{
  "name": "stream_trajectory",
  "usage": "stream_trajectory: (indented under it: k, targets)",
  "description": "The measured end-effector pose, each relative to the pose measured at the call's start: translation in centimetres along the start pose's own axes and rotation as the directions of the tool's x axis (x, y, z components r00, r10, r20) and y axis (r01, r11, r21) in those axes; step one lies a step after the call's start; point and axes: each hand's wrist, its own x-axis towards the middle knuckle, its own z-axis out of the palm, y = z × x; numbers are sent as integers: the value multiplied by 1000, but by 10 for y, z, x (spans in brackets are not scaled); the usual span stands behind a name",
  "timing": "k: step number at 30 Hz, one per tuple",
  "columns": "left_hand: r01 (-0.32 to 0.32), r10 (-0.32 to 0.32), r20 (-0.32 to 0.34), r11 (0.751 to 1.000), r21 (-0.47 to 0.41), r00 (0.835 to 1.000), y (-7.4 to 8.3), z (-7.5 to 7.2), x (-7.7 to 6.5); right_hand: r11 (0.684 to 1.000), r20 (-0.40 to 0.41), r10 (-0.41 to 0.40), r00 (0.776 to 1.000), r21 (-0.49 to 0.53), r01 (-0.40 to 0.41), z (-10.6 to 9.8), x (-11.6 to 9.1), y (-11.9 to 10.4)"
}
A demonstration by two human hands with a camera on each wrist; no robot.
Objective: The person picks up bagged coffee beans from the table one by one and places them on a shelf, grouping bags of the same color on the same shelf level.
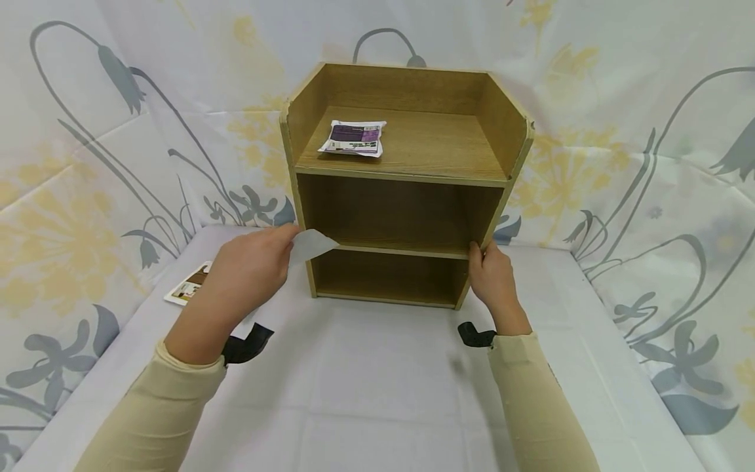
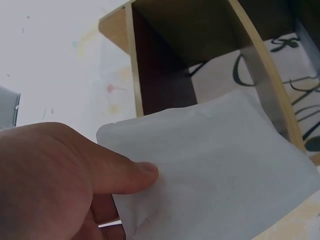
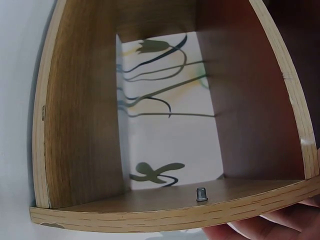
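I'm watching the left hand (image 1: 250,269) pinching a white packet (image 1: 310,246) near its edge — likely light, pliable, best held there — the right hand (image 1: 494,275) gripping the shelf (image 1: 436,141) at four o'clock.

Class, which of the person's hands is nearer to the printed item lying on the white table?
Left. The left hand is close by, partly hiding the printed item in the head view; the right hand is farther off to the right, gripping the shelf unit.
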Motion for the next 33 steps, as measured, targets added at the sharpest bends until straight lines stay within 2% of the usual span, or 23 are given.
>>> stream_trajectory:
  k: [7,14,24,27,33]
  targets:
    - [-26,26,-7,1000,-7,1000,11,-5,6,1000,9,13,1000,-9,-13,0,0,0]
    - [-98,97,-109,995,-8,989,21,-6,10,1000,13,17,1000,-11,-17,-1,-1,0]
    - [-149,143,-161,989,-26,977,36,-11,18,1000,7,15,1000,-14,-15,1,-1,1]
    - [-180,170,-200,983,-33,965,41,-13,22,1000,4,12,1000,-18,-12,1,-1,0]
    - [-259,236,-317,965,-32,919,48,-14,28,1000,-2,11,1000,-18,-11,1,-1,-1]
